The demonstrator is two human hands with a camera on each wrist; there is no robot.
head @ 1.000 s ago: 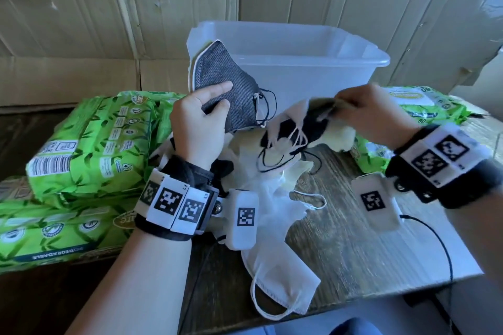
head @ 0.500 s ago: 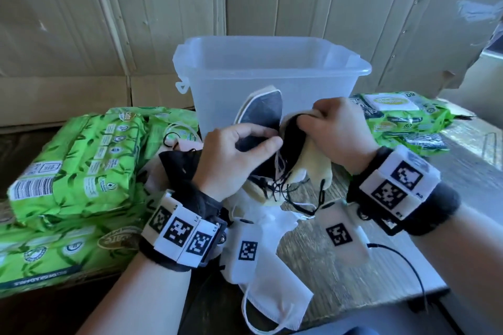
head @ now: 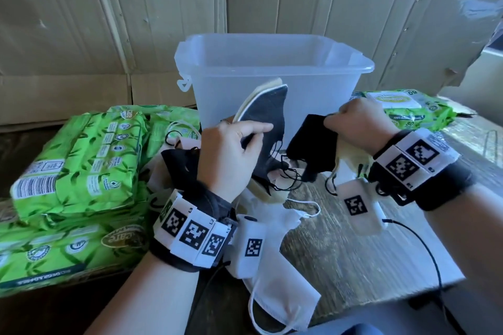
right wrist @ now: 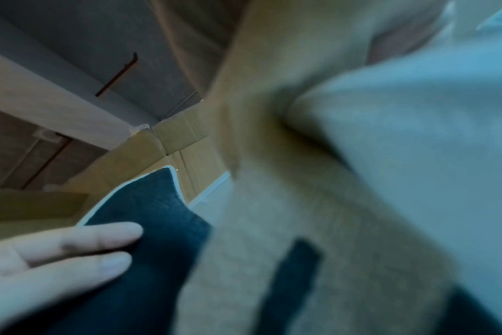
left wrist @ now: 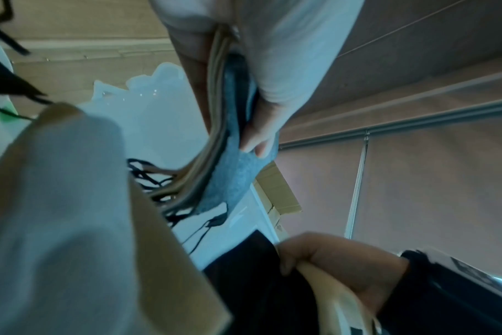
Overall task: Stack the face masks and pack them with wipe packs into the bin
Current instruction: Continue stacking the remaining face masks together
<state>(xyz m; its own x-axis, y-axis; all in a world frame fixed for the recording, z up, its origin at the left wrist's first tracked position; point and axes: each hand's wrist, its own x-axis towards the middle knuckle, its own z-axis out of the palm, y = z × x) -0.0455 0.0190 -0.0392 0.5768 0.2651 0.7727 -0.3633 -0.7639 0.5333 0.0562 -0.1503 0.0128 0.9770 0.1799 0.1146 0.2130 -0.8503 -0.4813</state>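
My left hand (head: 231,152) pinches a small stack of masks (head: 268,117), a grey denim-look mask in front and cream ones behind, held upright before the clear plastic bin (head: 275,68). In the left wrist view the thumb (left wrist: 261,127) presses the grey mask (left wrist: 230,172) against several layered edges. My right hand (head: 359,128) grips a black mask (head: 313,149) together with a cream one (head: 347,158), held apart to the right. More white and black masks (head: 272,228) lie heaped on the table under my hands. In the right wrist view a blurred cream mask (right wrist: 330,204) fills most of the picture.
Green wipe packs (head: 79,160) are piled at the left, more (head: 408,109) lie right of the bin. The wooden table (head: 340,253) ends near the bottom right. Cardboard panels (head: 136,8) form the back wall. A black cable (head: 424,253) runs from my right wrist.
My hands met in front of the bin, then drew apart. The left hand's stack now shows cream layers behind the grey mask; the right hand pulled away rightwards with the black and cream masks.
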